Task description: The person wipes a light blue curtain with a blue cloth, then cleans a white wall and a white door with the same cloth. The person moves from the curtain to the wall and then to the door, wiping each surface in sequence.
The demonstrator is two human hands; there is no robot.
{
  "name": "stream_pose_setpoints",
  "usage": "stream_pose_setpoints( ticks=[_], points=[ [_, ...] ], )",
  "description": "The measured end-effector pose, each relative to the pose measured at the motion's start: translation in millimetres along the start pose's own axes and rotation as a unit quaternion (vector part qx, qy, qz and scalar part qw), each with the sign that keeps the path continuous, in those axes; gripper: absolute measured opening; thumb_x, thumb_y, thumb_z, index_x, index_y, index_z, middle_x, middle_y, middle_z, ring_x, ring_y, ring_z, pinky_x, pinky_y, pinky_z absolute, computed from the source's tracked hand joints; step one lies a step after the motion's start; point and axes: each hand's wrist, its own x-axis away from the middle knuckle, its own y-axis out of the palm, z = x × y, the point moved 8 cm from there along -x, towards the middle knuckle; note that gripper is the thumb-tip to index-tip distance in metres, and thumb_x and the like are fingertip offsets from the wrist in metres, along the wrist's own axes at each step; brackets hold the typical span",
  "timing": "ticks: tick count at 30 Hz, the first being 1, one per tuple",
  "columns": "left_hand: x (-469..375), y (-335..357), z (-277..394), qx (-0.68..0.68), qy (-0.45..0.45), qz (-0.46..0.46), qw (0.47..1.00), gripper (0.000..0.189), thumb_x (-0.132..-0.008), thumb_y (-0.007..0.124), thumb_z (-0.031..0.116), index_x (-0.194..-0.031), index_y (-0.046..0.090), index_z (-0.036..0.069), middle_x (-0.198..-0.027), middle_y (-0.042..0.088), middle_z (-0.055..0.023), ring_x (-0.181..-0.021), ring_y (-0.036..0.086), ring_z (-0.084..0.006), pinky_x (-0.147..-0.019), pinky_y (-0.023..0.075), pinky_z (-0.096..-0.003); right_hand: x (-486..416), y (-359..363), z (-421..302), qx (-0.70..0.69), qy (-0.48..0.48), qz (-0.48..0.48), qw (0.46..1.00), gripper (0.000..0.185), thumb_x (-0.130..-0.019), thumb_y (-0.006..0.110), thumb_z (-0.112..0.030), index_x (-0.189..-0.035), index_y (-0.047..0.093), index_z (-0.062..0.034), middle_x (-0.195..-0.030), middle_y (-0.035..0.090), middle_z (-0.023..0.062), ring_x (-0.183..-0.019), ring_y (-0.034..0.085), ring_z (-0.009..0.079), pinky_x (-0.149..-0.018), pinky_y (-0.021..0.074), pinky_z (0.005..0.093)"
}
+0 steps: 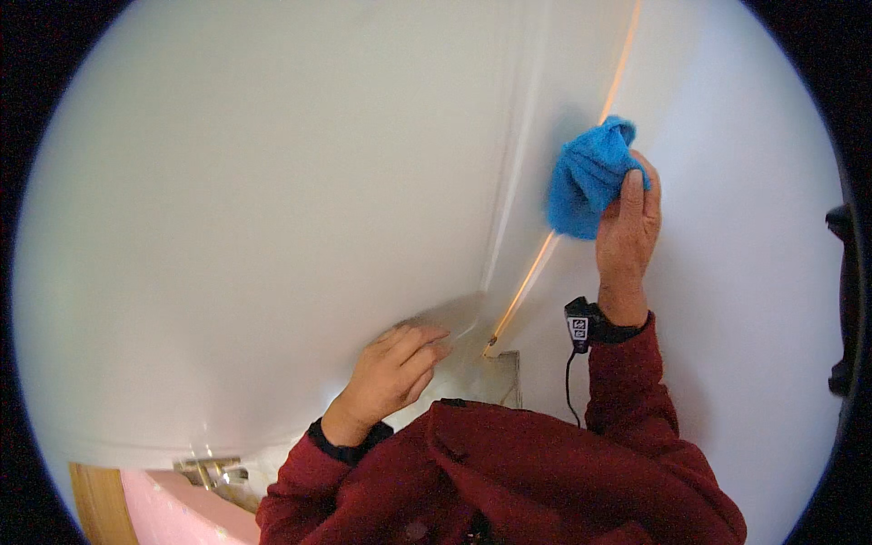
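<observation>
My right hand (625, 211) grips a crumpled blue cloth (587, 180) with the thumb on its near side. The cloth lies against a narrow orange-gold line (524, 283) and hides part of it. That line runs between a large white panel (293, 184) and a white surface (742, 225) on the right. My left hand (398, 368) is lower down, beside the lower part of the white panel. It holds nothing, and its fingers are bent and slightly apart. I cannot tell whether its fingertips touch the panel.
A metal fitting, perhaps a door handle (214, 471), projects at the lower left. Nearby are a wood strip (101, 504) and a pink surface (170, 507). A black device (579, 323) with a cable sits on my right wrist. Dark parts (848, 300) show at the right rim.
</observation>
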Motion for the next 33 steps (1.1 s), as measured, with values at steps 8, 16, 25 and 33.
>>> stream_pose_setpoints(
  ticks=[8,16,25,33],
  points=[
    [36.5,6.1,-36.7,-0.016,-0.056,0.006,0.998,0.027,-0.078,0.063,0.006,-0.106,0.059,0.007,-0.115,0.06,-0.0109,-0.094,0.061,-0.0306,-0.079,0.0516,-0.0395,81.4,81.5,25.2,0.297,0.3,-0.164,0.892,0.034,-0.101,0.05,-0.027,-0.126,0.057,-0.0042,-0.107,0.062,0.0109,-0.103,0.056,0.0229,-0.096,0.0428,0.037],
    [82.1,-12.9,-23.5,-0.039,-0.067,0.088,0.993,0.025,-0.079,0.063,0.009,-0.104,0.058,0.01,-0.112,0.059,-0.0079,-0.096,0.06,-0.03,-0.081,0.0519,-0.0409,61.3,68.4,-15.7,0.31,-0.114,-0.15,0.932,0.032,-0.101,0.051,-0.023,-0.121,0.06,0.0,-0.105,0.066,0.013,-0.092,0.062,0.0247,-0.082,0.0511,0.0374],
    [174.9,-41.3,-32.9,-0.031,-0.252,0.086,0.964,0.026,-0.079,0.061,0.003,-0.104,0.06,0.01,-0.106,0.064,-0.0056,-0.099,0.063,-0.0277,-0.08,0.0531,-0.0396,45.6,34.4,-14.4,0.104,0.024,-0.022,0.994,0.043,-0.102,0.043,-0.037,-0.114,0.058,0.0018,-0.103,0.066,0.0156,-0.096,0.065,0.0276,-0.087,0.0552,0.0446],
    [212.2,-45.8,-33.6,-0.027,-0.285,0.102,0.953,0.025,-0.079,0.06,0.0,-0.102,0.06,0.009,-0.106,0.064,-0.0065,-0.097,0.063,-0.0283,-0.079,0.0535,-0.0382,241.8,174.9,66.6,0.174,0.29,-0.603,0.723,0.033,-0.102,0.048,-0.025,-0.116,0.06,0.0021,-0.101,0.068,0.0184,-0.083,0.068,0.0267,-0.077,0.0569,0.0414]
  ],
)
